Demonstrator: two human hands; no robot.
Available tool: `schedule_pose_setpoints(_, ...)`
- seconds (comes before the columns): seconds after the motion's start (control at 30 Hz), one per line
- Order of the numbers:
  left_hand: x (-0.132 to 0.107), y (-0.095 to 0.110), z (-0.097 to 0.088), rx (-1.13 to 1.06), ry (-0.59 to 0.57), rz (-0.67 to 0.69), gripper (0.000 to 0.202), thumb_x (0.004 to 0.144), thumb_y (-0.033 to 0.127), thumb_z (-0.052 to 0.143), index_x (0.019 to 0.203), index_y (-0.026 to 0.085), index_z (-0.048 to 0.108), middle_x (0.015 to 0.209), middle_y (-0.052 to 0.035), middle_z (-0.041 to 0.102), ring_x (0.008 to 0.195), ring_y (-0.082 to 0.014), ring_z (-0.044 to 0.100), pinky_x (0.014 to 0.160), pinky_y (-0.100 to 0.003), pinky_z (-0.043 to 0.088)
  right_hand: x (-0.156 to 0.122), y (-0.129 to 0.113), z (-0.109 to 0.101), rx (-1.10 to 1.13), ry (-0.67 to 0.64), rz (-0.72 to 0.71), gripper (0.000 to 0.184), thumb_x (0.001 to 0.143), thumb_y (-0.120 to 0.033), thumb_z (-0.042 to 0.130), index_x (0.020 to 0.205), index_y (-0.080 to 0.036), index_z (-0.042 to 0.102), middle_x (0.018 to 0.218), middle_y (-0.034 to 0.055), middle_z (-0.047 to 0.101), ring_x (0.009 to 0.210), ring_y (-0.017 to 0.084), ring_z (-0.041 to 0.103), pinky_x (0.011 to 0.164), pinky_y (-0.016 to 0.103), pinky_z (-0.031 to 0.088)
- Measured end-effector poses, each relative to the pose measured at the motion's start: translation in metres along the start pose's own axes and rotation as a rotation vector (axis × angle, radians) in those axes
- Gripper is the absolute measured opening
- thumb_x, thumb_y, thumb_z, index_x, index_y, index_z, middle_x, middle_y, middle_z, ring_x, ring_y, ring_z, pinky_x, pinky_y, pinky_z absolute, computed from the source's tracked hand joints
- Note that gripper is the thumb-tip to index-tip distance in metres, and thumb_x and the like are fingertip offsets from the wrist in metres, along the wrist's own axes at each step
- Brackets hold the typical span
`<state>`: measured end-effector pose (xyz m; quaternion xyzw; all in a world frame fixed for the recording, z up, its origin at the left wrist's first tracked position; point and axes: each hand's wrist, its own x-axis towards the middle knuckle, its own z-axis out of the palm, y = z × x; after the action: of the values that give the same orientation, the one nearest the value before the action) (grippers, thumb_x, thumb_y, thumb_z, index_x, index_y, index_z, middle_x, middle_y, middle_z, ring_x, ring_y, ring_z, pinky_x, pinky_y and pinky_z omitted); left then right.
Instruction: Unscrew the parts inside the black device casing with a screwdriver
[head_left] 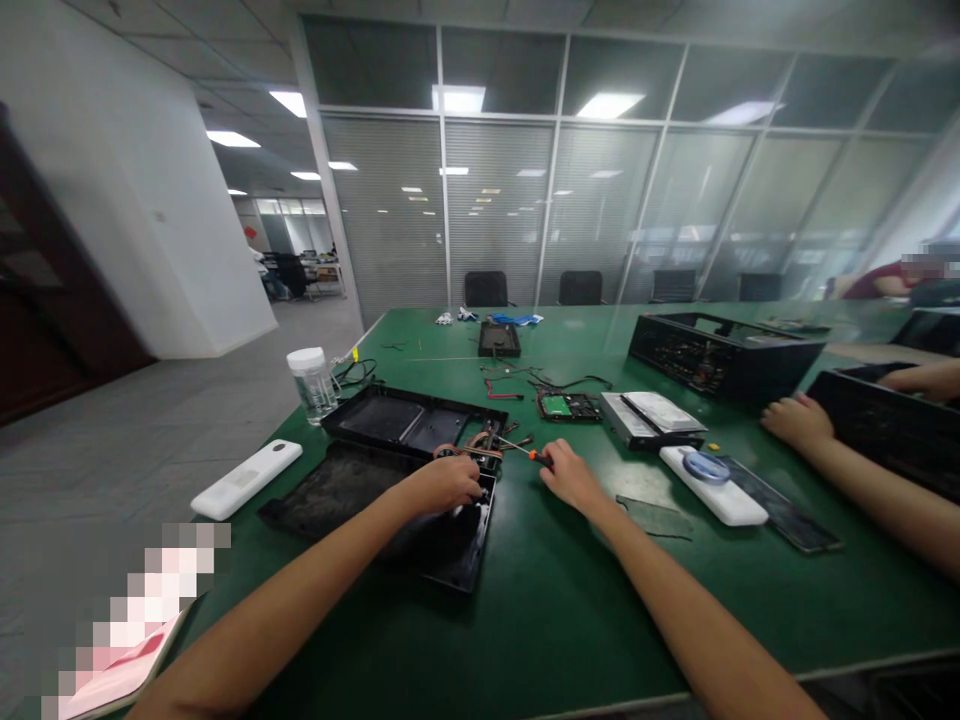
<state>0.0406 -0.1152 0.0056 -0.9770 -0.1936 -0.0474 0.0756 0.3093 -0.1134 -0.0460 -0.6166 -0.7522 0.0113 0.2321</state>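
My left hand rests closed on the edge of an opened black device casing, beside a cluster of coloured wires; what its fingers hold is hidden. My right hand is closed around a small screwdriver with an orange handle, its thin shaft pointing left toward the wires. A second black casing half lies just behind the first.
On the green table lie a white remote-like bar, a clear jar, a green circuit board, a silver drive, a white block and a large black chassis. Another person's hand rests at right.
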Motion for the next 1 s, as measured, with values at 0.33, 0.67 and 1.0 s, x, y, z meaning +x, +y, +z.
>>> schedule_pose_setpoints(0.33,0.000,0.009,0.023,0.028,0.146,0.065,0.016,0.085,0.014,0.046,0.078,0.014,0.060,0.087,-0.0075,0.055,0.085,-0.0165,0.048,0.078,-0.028,0.039,0.001,-0.009,-0.002,-0.049,-0.022,-0.054,0.012,0.076,-0.018,0.047,0.088,-0.019,0.051,0.091,0.0019,0.047,0.072,0.012,0.048,0.062,0.023,0.030)
schedule_pose_setpoints(0.67,0.009,0.012,0.033,-0.002,0.134,-0.138,0.021,0.089,0.024,0.042,0.078,0.014,0.058,0.077,-0.0057,0.058,0.074,-0.0158,0.053,0.068,-0.026,0.041,0.002,-0.007,-0.001,0.033,-0.011,-0.092,0.011,0.074,-0.015,0.047,0.084,-0.019,0.050,0.087,0.0017,0.049,0.075,0.013,0.048,0.065,0.023,0.031)
schedule_pose_setpoints(1.0,0.008,0.011,0.033,0.032,0.171,-0.063,0.025,0.091,0.021,0.037,0.077,0.013,0.056,0.080,-0.0075,0.056,0.078,-0.0166,0.050,0.072,-0.027,0.041,0.004,-0.007,0.005,0.067,-0.014,-0.101,0.010,0.072,-0.015,0.047,0.081,-0.019,0.051,0.083,0.0010,0.048,0.072,0.012,0.047,0.064,0.023,0.032)
